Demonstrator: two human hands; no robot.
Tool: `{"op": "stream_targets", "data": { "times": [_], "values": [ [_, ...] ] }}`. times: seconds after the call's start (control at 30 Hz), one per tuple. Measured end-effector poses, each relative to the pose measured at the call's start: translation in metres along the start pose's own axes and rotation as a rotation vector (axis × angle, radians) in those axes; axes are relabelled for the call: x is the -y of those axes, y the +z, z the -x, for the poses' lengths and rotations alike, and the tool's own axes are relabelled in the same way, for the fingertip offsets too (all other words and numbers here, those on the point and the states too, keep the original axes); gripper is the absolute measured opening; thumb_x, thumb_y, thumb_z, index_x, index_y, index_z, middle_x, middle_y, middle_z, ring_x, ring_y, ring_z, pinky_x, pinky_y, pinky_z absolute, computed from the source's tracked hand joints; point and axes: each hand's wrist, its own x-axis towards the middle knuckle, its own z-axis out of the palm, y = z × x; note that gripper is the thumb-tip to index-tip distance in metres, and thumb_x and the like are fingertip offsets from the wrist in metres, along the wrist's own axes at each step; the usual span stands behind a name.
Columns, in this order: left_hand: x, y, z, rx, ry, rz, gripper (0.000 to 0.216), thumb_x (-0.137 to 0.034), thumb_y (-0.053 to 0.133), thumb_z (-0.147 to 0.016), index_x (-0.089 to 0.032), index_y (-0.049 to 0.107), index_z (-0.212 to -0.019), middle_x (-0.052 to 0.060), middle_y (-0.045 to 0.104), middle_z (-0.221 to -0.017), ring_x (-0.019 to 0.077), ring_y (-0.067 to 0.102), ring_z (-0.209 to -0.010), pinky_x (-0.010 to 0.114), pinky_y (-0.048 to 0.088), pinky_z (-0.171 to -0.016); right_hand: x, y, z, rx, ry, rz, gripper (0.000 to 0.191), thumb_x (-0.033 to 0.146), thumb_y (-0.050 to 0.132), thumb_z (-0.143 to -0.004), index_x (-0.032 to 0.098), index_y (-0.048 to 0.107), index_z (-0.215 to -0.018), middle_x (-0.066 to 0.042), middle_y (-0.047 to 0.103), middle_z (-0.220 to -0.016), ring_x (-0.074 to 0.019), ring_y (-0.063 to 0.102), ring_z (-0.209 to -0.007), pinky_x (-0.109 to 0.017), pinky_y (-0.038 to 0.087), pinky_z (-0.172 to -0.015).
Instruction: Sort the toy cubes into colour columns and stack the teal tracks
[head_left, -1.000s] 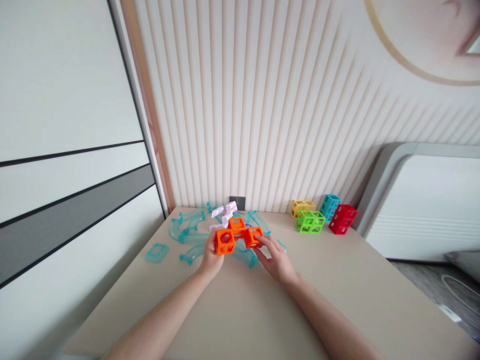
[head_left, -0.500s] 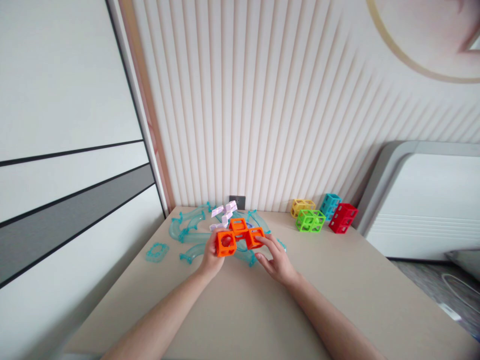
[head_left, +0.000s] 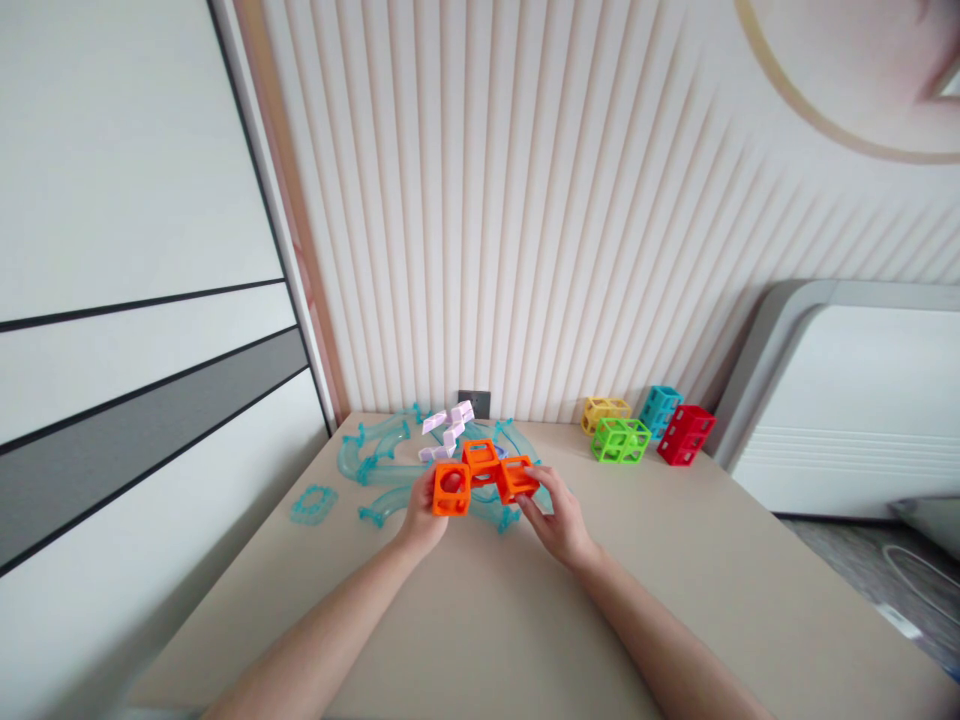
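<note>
Three joined orange cube frames [head_left: 481, 458] make up a block piece held up over the table. My left hand [head_left: 421, 512] is closed around the left cube, where something red shows inside. On the other side, my right hand [head_left: 556, 512] pinches the right cube between thumb and fingers. Just behind the piece lie translucent teal track pieces [head_left: 397, 475], some of them curved, partly hidden by the hands. Pale lilac block pieces [head_left: 454, 433] sit behind the orange piece.
A yellow block [head_left: 604, 408], a green block [head_left: 619, 440], a blue block [head_left: 661, 410] and a red block [head_left: 686, 436] stand at the back right of the table [head_left: 480, 620]. A flat teal piece [head_left: 313, 504] lies at left. Behind is a ribbed wall with a dark socket [head_left: 475, 404].
The right cube of the orange piece has turned and shifted slightly right. My right hand has closed from a fingertip touch to a pinch on it. My left hand keeps its hold.
</note>
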Motion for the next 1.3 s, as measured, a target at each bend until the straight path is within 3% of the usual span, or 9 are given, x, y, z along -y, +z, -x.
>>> {"op": "stream_targets", "data": {
  "times": [0.3,0.43,0.53,0.67,0.87,1.07,1.3],
  "values": [
    [-0.004,0.003,0.001,0.158,-0.170,0.098,0.063,-0.071,0.051,-0.086,-0.013,0.076,-0.094,0.014,0.078,-0.086,0.0240,0.072,-0.064,0.033,0.055,-0.057,-0.003,0.001,0.005,0.007,0.043,-0.005,0.024,0.035,0.059,-0.097,0.024,0.061,-0.118,-0.007,0.073,-0.092,-0.0203,0.071,-0.077,-0.034,0.061,-0.073],
    [-0.005,0.005,-0.001,0.173,-0.224,0.178,0.066,-0.076,0.050,-0.084,-0.014,0.075,-0.087,0.011,0.075,-0.069,0.0233,0.069,-0.057,0.033,0.053,-0.054,0.007,0.004,0.003,0.048,0.220,-0.245,0.028,0.038,0.058,-0.098,0.024,0.058,-0.122,-0.003,0.070,-0.083,-0.0135,0.065,-0.057,-0.023,0.056,-0.048],
    [-0.005,0.006,-0.002,0.149,-0.259,0.222,0.065,-0.077,0.053,-0.082,-0.015,0.072,-0.083,0.009,0.073,-0.066,0.0215,0.067,-0.052,0.033,0.052,-0.052,0.018,0.008,0.000,0.103,0.371,-0.509,0.032,0.041,0.056,-0.098,0.026,0.054,-0.126,-0.004,0.069,-0.095,-0.0095,0.061,-0.050,-0.021,0.053,-0.039],
    [-0.007,0.005,-0.003,0.124,-0.307,0.283,0.059,-0.075,0.061,-0.077,-0.017,0.068,-0.079,0.007,0.073,-0.066,0.0206,0.067,-0.051,0.032,0.052,-0.051,0.030,0.010,-0.001,0.180,0.413,-0.707,0.033,0.041,0.054,-0.099,0.028,0.051,-0.129,-0.010,0.062,-0.123,-0.0104,0.068,-0.057,-0.027,0.061,-0.047],
    [-0.005,0.006,-0.003,0.057,-0.319,0.344,0.052,-0.070,0.067,-0.074,-0.019,0.063,-0.080,0.004,0.073,-0.068,0.0209,0.070,-0.060,0.027,0.049,-0.048,0.026,0.007,0.003,0.286,0.206,-0.463,0.026,0.029,0.044,-0.104,0.025,0.053,-0.128,-0.006,0.071,-0.099,-0.0148,0.074,-0.071,-0.027,0.061,-0.062],
    [-0.002,0.005,-0.003,0.036,-0.336,0.395,0.043,-0.060,0.072,-0.075,-0.019,0.060,-0.086,0.003,0.074,-0.070,0.0203,0.068,-0.052,0.029,0.050,-0.049,0.018,0.004,-0.001,0.259,-0.105,-0.143,0.034,0.014,0.037,-0.103,0.028,0.058,-0.127,-0.004,0.074,-0.090,-0.0130,0.071,-0.069,-0.024,0.056,-0.064],
    [-0.007,0.001,-0.008,0.007,-0.388,0.462,0.047,-0.064,0.069,-0.075,-0.019,0.061,-0.088,0.006,0.076,-0.080,0.0193,0.067,-0.052,0.027,0.048,-0.039,0.018,-0.003,-0.005,0.248,-0.173,-0.030,0.039,0.009,0.041,-0.100,0.028,0.055,-0.130,-0.005,0.073,-0.091,-0.0144,0.070,-0.074,-0.025,0.055,-0.067]
  ]
}}
